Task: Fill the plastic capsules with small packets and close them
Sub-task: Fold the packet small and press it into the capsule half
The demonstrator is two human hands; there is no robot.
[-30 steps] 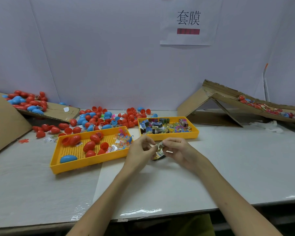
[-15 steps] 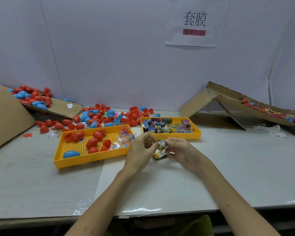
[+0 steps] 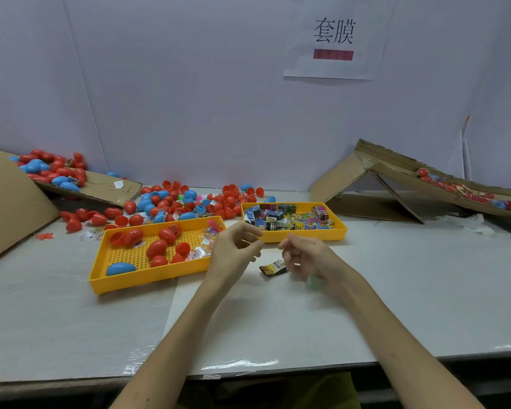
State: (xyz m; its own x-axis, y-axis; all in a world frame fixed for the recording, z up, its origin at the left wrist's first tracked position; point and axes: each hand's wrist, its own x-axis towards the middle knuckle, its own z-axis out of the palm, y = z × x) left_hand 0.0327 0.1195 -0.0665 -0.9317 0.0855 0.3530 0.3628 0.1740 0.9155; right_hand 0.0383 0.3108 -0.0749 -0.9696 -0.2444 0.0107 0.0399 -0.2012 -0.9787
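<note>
Watching the feed, I read this as a pause between pieces. The left hand (image 3: 236, 250) and the right hand (image 3: 306, 256) hang just above the desk (image 3: 425, 290), apart from each other. One small printed packet (image 3: 273, 267) lies flat on the desk between them, nearer the right. I judge it was parked there to stay within easy reach until a capsule is picked.

The left hand's fingers are curled in, with the thumb tip close to the forefinger; I cannot tell whether anything thin is pinched there. The right hand is smeared by motion, fingers curled, with a greenish blur below its wrist, and I cannot tell whether it holds anything.

The supplies are laid out for short reaches. The perforated yellow tray (image 3: 124, 286), just left of the left hand, carries red capsules (image 3: 157, 247), one blue capsule (image 3: 121, 268) and clear sachets (image 3: 199, 252) of coloured bits. The second yellow tray (image 3: 304, 236), just beyond both hands, holds the printed packets (image 3: 289, 221). Loose capsules (image 3: 174, 202) lie heaped behind the trays. Neither hand shows a capsule.

Half a second ago both hands' fingertips met on a small packet held over the one on the desk. Now they have drawn apart, and that held packet no longer shows between them. The packet on the desk has stayed put.
</note>
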